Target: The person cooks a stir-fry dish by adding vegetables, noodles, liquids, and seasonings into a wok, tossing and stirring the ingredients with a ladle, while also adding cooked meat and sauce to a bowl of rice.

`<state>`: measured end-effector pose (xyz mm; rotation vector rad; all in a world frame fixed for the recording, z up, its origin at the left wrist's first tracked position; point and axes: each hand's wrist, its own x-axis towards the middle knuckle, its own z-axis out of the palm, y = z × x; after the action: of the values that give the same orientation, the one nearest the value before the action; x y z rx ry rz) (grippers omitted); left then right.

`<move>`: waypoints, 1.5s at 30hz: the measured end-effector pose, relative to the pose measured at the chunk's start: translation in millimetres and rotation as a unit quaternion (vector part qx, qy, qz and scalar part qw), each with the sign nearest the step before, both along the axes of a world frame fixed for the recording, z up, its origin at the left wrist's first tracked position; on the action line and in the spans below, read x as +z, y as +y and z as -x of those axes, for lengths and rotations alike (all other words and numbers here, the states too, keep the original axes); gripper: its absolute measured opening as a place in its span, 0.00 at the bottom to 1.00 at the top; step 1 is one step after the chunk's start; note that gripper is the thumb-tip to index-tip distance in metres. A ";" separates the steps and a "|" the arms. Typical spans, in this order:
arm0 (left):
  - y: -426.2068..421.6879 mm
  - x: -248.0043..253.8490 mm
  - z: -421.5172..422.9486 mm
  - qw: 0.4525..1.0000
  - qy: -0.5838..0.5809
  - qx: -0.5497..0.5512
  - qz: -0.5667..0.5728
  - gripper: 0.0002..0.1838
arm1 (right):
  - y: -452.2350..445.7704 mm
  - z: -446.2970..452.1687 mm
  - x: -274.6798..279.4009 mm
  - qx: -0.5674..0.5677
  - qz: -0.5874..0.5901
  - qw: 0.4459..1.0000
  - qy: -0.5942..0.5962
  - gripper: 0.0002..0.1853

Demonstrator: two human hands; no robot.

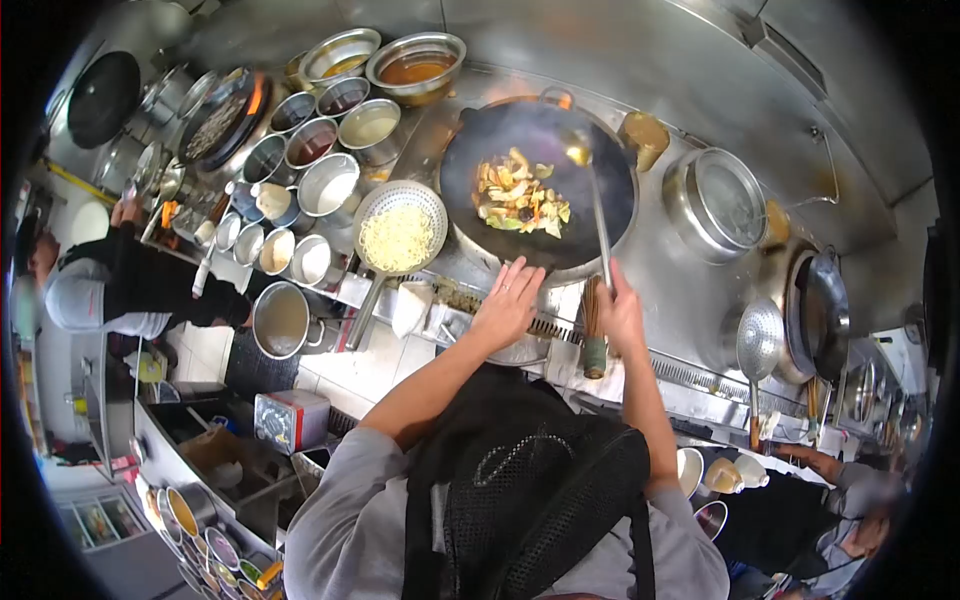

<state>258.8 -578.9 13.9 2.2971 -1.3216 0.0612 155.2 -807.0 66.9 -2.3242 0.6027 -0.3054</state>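
A large black wok (620,200) sits on the range in front of me, steaming. Chopped vegetables and pale pieces (522,195) lie in its middle. My right hand (621,310) is closed around the long handle of a ladle (601,215); the ladle's bowl is over the right part of the wok. My left hand (508,303) is at the wok's near rim, fingers over the edge where a handle seems to be; the fingertips' grip is partly hidden. Left of the wok, a perforated strainer (440,210) holds pale noodles (396,238).
Metal seasoning pots (329,184) and two large bowls (416,68) crowd the left. A bamboo brush (594,345) lies by my right hand. Right are a lidded pot (715,205) and another strainer (760,338). Co-workers stand left (150,270) and right (775,520).
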 end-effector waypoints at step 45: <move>275.9 151.7 -34.7 0.519 0.215 0.382 0.734 0.15 | 258.0 -176.5 174.4 0.473 -0.437 0.765 -0.008 0.25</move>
<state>293.5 -303.0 165.6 0.9467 0.2923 0.5894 331.8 -549.0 241.3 -1.4207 -0.4371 0.3786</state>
